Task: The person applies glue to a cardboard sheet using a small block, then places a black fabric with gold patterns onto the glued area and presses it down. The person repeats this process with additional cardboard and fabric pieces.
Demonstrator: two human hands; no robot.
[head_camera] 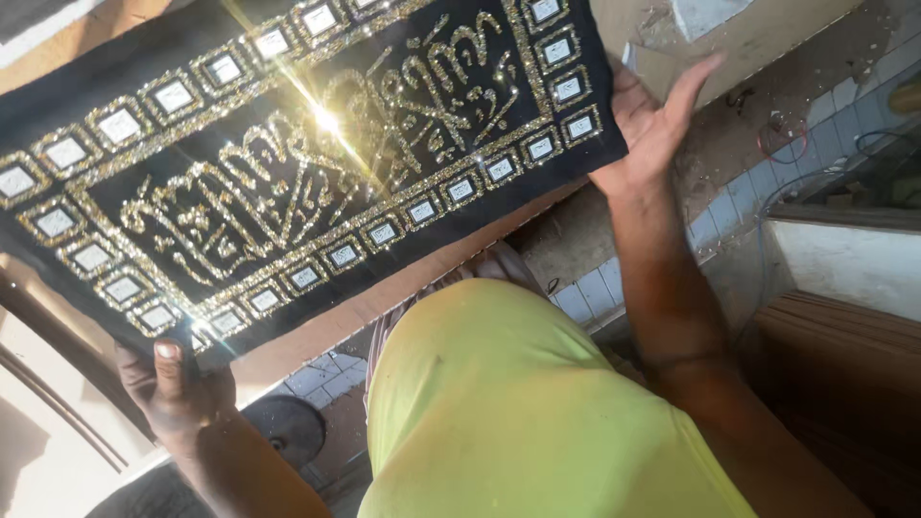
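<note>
step: holding up black glittered panel | left hand fingers clamped on corner | right hand fingers apart, palm bracing edge | next: needs steady, level support

Black gold-glittered sign panel, tilted, centre-left.

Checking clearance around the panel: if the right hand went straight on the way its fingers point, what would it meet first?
The right hand points up and away along the black glittered panel edge; first in line seems the pale board beyond, though depth is unclear.

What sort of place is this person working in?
Probably a small craft or framing workshop: the hands hold a black panel with gold glitter ornament, above a dusty tiled floor with stacked wooden boards nearby.
</note>
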